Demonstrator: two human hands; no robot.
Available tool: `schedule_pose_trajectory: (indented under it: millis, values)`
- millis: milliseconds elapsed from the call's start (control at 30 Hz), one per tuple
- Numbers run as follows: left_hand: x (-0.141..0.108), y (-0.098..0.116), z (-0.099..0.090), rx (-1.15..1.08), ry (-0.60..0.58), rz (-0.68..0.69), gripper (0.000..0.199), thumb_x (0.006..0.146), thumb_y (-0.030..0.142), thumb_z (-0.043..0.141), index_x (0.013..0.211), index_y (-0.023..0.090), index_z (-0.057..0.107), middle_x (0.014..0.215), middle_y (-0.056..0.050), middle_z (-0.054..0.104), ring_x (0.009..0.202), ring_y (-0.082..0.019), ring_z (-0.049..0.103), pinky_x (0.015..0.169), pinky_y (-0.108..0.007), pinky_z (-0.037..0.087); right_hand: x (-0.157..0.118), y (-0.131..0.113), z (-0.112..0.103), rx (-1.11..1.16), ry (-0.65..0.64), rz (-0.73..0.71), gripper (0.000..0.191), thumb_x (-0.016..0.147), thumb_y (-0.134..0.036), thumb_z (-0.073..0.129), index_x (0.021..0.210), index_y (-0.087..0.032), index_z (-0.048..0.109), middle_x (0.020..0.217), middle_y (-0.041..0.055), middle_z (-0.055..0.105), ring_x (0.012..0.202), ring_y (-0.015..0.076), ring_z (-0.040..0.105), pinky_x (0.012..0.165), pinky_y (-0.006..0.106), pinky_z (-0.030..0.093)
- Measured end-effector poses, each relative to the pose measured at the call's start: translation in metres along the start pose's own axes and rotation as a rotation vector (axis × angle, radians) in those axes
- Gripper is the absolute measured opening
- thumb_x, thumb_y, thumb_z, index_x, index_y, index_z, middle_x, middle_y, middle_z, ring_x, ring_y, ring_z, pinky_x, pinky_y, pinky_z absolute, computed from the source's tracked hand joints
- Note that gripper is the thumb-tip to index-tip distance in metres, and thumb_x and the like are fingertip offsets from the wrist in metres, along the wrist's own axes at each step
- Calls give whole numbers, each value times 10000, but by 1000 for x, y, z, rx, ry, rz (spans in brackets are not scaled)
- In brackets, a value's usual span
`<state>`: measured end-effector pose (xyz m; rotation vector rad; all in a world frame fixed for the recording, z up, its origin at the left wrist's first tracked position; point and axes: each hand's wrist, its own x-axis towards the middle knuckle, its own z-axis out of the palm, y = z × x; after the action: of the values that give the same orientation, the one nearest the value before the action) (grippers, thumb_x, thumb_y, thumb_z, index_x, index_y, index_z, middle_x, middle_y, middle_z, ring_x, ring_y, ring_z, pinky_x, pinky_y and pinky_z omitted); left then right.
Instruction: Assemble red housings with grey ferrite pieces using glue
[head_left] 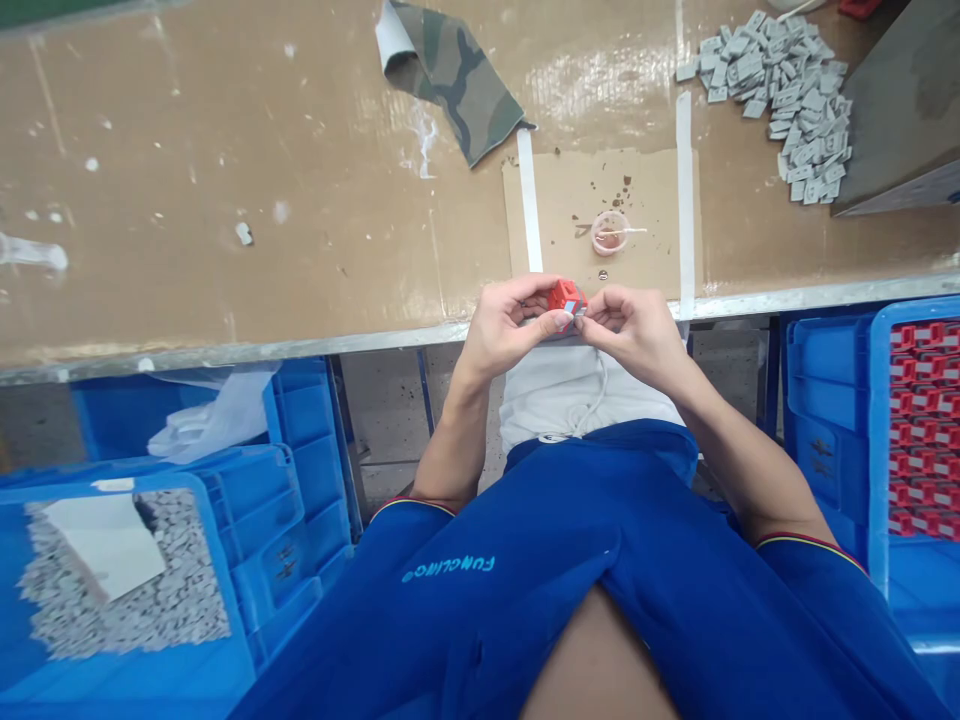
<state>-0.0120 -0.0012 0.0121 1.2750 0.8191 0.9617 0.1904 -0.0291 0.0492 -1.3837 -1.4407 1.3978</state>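
Observation:
My left hand is closed around a small red plastic part, held just over the front edge of the workbench. A light grey face shows on the side of this part. Against its right side, the fingertips of my right hand are pinched together; what sits between them is too small and covered to make out. Just beyond my hands, a small clear cup of reddish-brown liquid with a thin white stick stands on a sheet of cardboard.
Camouflage cloth lies farther back. Loose grey pieces are heaped at the back right beside a grey metal block. Blue crates flank me: the left crate holds grey pieces, the right crate rows of red parts.

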Motion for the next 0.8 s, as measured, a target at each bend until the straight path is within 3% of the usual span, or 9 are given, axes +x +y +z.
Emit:
schedule_pose_trajectory:
  millis: [167,267,400,500,600,800]
  values:
    - [-3,0,0,-24,8,-17,441,800,473,925,1106,182,797,1024,-79,828,897,-182,805,808,-271,653,-2,-6,-3,1,-58,-4,308,870,-451,800,780,-175,697,744,38,751,655,154,670,616,280,529]
    - [-7,2,2,-77,51,-18,419,858,517,867,1117,199,779,1035,-82,833,933,-191,812,801,-273,655,-8,-14,-4,46,-61,-69,230,928,-396,767,898,-171,735,850,55,781,742,167,716,680,295,578]
    - [-14,1,10,-213,85,-54,553,854,684,795,1182,245,718,1075,-80,826,987,-239,821,813,-339,674,-21,-20,5,-27,67,-330,143,977,-300,716,1083,-210,748,952,43,756,791,158,702,714,305,609]
    - [-17,3,20,-258,80,-73,611,866,711,765,1294,291,646,1163,-71,802,1025,-258,819,858,-394,683,-27,-18,14,-159,226,-483,320,964,-330,759,1272,-259,707,1101,74,717,894,197,694,722,344,629]
    - [-18,7,32,-271,90,-64,610,882,678,769,1337,317,581,1188,-50,775,1038,-237,810,922,-403,680,-29,-13,20,-307,364,-530,493,953,-406,784,1408,-292,634,1237,117,662,1100,279,675,850,449,653]
    - [-21,16,49,-252,141,60,474,918,581,785,1214,291,556,1147,-50,777,1100,-235,789,977,-405,654,-32,-10,18,-342,395,-588,407,1006,-337,706,1407,-338,639,1240,116,623,1176,295,649,890,463,656]
